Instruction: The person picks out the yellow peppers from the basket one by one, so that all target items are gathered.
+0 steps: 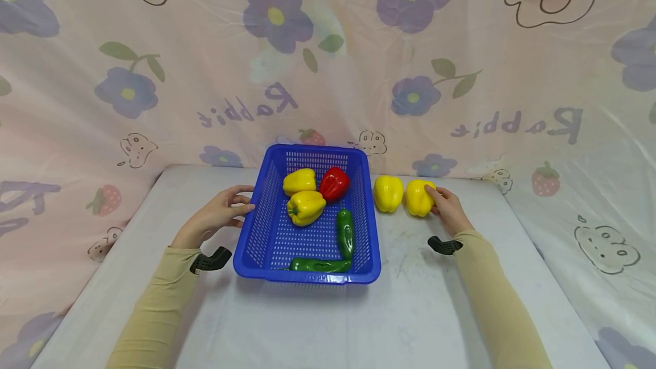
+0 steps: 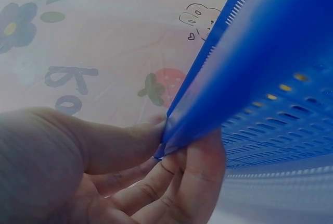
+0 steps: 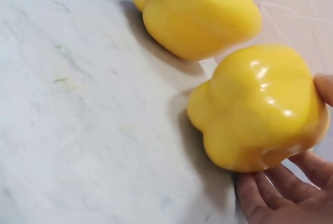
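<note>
My left hand (image 1: 221,213) pinches the left rim of a blue plastic basket (image 1: 255,218). In the left wrist view, the thumb lies on the outer side of the basket's edge (image 2: 195,114) and the fingers curl beneath it. Inside the basket are two yellow bell peppers (image 1: 306,208), a red bell pepper (image 1: 335,184) and two long green peppers (image 1: 345,234). To the basket's right, my right hand (image 1: 449,209) holds a yellow bell pepper (image 1: 419,198), thumb on one side and fingers under the other. Another yellow bell pepper (image 3: 200,15) stands just left of it.
A white-covered table (image 1: 410,312) carries everything. Behind it and at both sides hangs a pale cloth (image 1: 338,78) printed with flowers, rabbits and strawberries. Each wrist wears a black camera mount (image 1: 443,245).
</note>
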Demonstrator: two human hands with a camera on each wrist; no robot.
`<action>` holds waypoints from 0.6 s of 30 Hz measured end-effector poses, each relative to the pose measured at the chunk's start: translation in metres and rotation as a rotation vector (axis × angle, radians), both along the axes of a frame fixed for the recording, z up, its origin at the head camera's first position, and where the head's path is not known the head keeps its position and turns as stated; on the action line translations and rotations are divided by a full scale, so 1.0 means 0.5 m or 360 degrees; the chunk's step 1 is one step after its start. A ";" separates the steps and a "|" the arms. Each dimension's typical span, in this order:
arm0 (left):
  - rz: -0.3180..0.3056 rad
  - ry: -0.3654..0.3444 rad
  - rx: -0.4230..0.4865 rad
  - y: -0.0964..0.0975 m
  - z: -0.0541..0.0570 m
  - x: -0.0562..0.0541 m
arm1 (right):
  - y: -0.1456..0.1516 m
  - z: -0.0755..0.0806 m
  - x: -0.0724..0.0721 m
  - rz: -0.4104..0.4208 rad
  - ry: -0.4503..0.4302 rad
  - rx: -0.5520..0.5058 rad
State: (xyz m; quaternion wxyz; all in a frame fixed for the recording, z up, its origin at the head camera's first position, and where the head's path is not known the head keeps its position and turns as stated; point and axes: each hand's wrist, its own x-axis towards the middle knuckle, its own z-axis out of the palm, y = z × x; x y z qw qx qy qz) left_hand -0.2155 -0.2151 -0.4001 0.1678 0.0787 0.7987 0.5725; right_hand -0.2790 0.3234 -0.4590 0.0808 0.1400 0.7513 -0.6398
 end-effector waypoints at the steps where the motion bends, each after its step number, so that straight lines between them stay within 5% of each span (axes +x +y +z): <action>1: -0.0003 0.0000 0.0002 0.000 -0.001 0.000 | 0.000 -0.001 -0.001 -0.0016 0.0000 -0.0005; 18: 0.0000 -0.0004 0.0029 0.000 -0.001 -0.002 | -0.009 -0.006 -0.001 -0.0067 0.0029 0.0054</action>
